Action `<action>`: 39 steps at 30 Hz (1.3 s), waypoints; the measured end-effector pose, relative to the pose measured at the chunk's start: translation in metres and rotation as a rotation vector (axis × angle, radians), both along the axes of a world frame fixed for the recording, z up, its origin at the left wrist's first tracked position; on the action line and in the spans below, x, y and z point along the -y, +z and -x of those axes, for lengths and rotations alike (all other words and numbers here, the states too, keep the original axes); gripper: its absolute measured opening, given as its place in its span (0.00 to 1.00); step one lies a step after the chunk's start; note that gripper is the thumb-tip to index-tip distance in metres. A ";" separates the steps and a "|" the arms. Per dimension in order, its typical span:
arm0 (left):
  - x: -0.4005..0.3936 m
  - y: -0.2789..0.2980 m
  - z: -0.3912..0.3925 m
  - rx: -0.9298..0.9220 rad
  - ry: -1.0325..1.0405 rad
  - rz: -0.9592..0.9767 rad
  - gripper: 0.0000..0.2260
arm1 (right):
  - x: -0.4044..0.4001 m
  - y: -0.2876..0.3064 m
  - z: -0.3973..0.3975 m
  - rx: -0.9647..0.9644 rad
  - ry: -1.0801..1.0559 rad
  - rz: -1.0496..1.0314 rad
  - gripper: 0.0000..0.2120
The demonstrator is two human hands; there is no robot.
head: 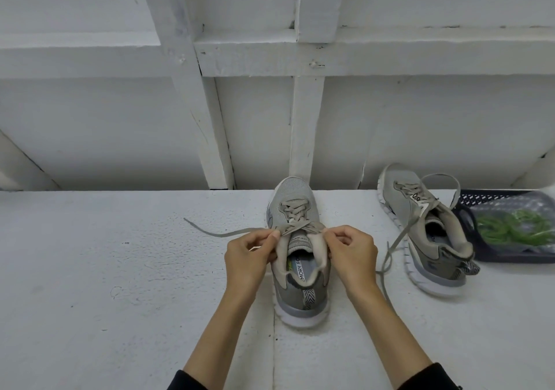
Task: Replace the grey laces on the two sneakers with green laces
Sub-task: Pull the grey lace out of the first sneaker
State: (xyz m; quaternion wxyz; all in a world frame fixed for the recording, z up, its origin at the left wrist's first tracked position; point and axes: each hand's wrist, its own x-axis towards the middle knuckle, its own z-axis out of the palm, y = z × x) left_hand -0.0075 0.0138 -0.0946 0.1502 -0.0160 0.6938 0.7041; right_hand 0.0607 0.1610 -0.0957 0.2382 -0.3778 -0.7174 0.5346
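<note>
Hands, left hand [249,253] and right hand [350,250], pinch near sneaker's [295,257] grey lace [228,233]; green laces [510,228] in basket [510,257].

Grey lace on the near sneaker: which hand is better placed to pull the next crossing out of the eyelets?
Left, probably. The left hand already pinches the grey lace, whose freed end trails left. The right hand grips the near sneaker at its collar, steadying it.

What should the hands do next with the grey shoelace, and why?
Probably pull the grey lace out of the top eyelets of the near sneaker. Left hand and right hand already pinch it there, and it's still threaded lower down.
</note>
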 end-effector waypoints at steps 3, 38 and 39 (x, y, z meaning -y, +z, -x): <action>0.006 0.005 0.003 0.094 -0.069 -0.096 0.04 | 0.002 0.008 -0.006 -0.076 0.077 -0.046 0.05; 0.010 0.007 -0.004 -0.051 -0.109 -0.120 0.28 | 0.027 0.052 0.005 -0.063 0.443 -0.370 0.10; 0.010 0.007 -0.004 -0.065 -0.105 -0.117 0.28 | 0.029 0.051 0.007 0.064 0.554 -0.456 0.11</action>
